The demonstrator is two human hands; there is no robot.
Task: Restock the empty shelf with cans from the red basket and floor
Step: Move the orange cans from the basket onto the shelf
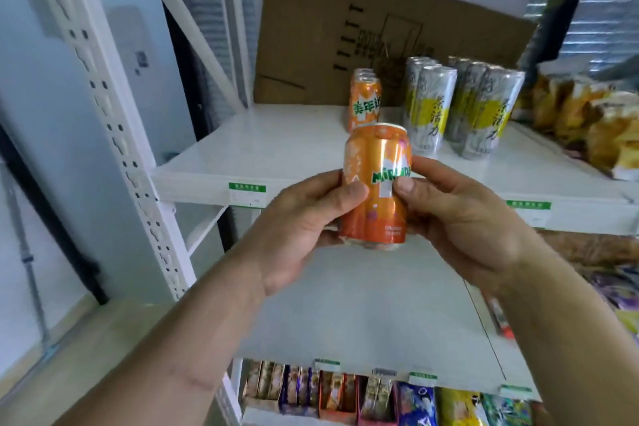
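Before the white shelf [276, 149], both hands grip an upright orange can [377, 183].

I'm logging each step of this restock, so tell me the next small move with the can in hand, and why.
Probably carry the orange can, held upright by the left hand and right hand, forward onto the white shelf, just in front of the orange cans already standing in a row there. That spot is bare, and silver cans fill the space to the right.

Both forearms bare up to the frame edge, no sleeves visible. left hand [304, 218] and right hand [460, 218]: no gloves, rings or watch. Nails short. Faint line mark across left wrist.
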